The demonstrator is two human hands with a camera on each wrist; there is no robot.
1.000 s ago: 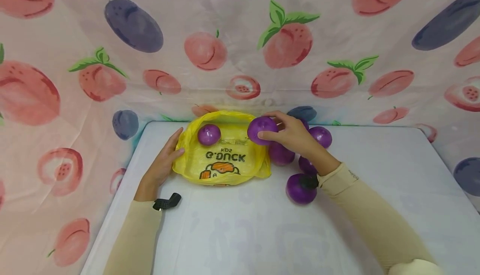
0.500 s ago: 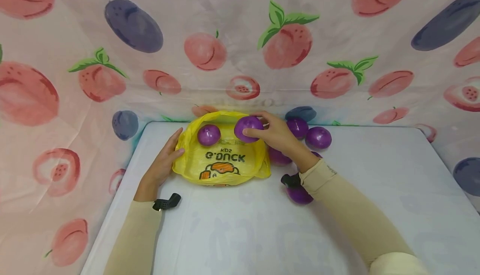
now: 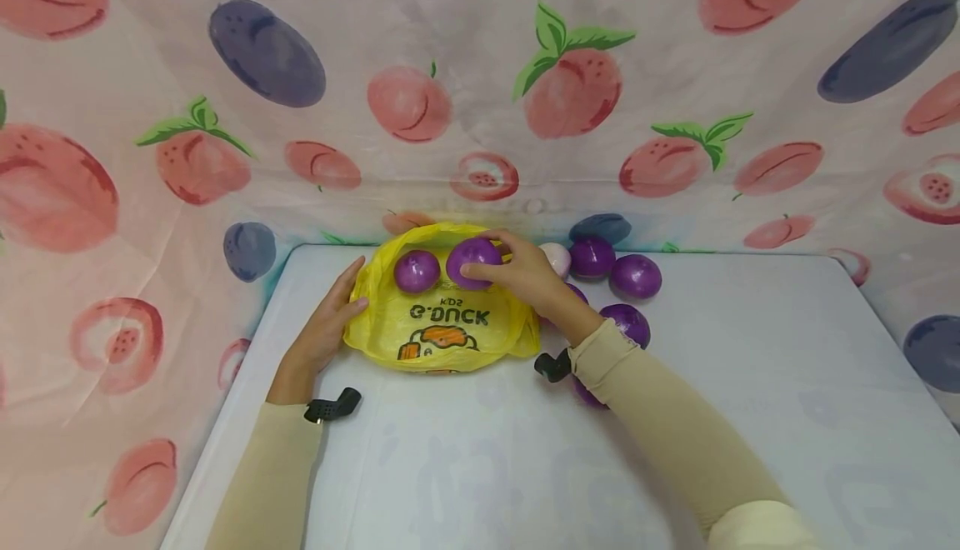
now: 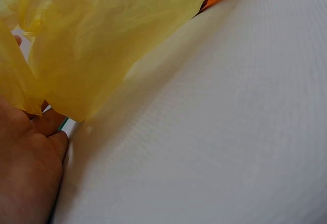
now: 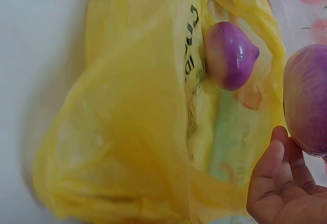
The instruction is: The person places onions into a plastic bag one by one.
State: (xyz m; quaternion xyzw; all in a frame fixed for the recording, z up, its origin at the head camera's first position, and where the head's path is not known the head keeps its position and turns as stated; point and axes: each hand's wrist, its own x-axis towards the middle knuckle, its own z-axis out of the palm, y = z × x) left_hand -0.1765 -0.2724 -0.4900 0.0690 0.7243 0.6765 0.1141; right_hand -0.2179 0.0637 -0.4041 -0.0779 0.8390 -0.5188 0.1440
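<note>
In the head view, my right hand grips a purple onion over the yellow plastic bag. Fingers and thumb are around it, and it hangs above the bag's mouth near the back right rim. Another purple onion lies inside the bag at the left; the right wrist view shows its pointed tip. My left hand holds the bag's left edge between thumb and fingers. The left wrist view shows this hand against the yellow plastic, with its fingertips mostly hidden.
Right of the bag lie several more purple onions, partly covered by my right arm, and a pale round thing. They stand on a white table. A fruit-printed cloth hangs behind and at the left.
My right hand has carried the purple onion leftward, from the bag's right rim to over its mouth. Onions behind that arm have come into view. The left hand and bag stay put.
</note>
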